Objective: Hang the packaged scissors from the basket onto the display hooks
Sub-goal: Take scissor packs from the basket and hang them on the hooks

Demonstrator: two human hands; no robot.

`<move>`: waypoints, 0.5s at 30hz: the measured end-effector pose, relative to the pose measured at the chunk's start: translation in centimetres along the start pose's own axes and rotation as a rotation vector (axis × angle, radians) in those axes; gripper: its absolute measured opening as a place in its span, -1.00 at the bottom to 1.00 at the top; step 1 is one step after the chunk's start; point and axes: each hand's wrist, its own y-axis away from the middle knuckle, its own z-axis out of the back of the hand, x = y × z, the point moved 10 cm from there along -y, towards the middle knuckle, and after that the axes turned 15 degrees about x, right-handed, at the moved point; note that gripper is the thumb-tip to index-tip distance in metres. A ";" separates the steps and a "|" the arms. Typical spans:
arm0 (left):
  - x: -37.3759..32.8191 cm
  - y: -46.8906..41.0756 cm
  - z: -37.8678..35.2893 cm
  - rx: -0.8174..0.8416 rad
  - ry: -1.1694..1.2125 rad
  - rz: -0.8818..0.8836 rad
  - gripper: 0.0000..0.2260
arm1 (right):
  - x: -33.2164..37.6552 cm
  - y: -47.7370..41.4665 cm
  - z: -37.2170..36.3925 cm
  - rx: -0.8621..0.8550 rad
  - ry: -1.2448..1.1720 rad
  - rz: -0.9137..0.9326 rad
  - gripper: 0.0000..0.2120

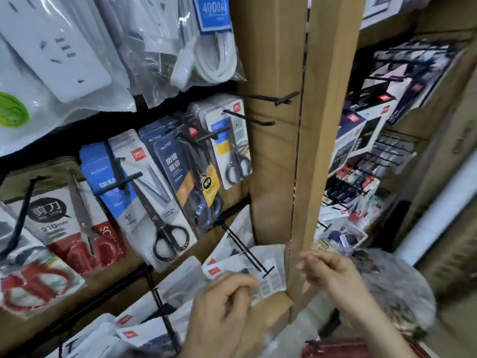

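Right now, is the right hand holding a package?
No: the right hand is empty, fingers loosely curled, while the left hand pinches the white package.

The single head camera looks forward and down, close behind the left hand (224,298) gripping a package (273,283), display hooks (242,248) beyond.

Left hand (222,303) on scissors pack (233,264) at black hook (244,249); right hand (331,273) beside
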 end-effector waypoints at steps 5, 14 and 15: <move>2.1 2.5 -6.9 0.232 0.053 -0.026 -0.79 | -4.2 9.9 5.5 -0.254 0.083 -0.050 -0.77; 7.2 6.9 -24.1 0.744 0.001 0.012 -0.56 | -16.8 28.8 11.8 -0.714 0.012 -0.281 -0.77; 7.8 7.3 -26.1 0.790 -0.002 0.025 -0.59 | -18.4 30.5 12.2 -0.741 -0.012 -0.322 -0.78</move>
